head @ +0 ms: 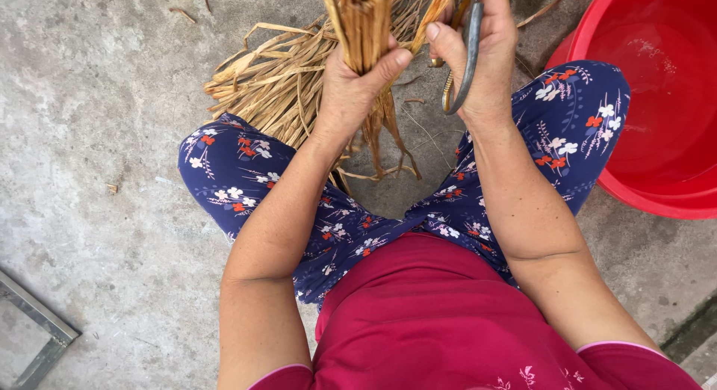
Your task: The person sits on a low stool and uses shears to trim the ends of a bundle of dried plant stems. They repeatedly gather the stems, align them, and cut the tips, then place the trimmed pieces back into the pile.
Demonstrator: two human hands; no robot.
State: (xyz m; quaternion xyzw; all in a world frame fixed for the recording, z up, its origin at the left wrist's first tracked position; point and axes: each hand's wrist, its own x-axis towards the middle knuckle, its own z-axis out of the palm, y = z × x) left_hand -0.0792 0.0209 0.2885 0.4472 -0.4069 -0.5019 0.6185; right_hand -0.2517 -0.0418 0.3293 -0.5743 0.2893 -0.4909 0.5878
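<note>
The left hand (357, 80) is clenched around a bundle (364, 24) of dry straw strips, held upright between the knees so the ends hang clear. The right hand (478, 54) grips scissors (464, 57) just beside it, blades hidden. Beyond lie a loose straw pile (276, 76) on the floor (97, 136) and a red tub (657, 98) at the right.

Single head-worn view, looking steeply down from above, close over lap and forearms; concrete floor (97, 136) fills frame edges.

Outdoor home yard or work area, rough grey concrete floor (97, 98), heap of dried straw-coloured plant strips (272, 80), big round red plastic basin (657, 98)
</note>
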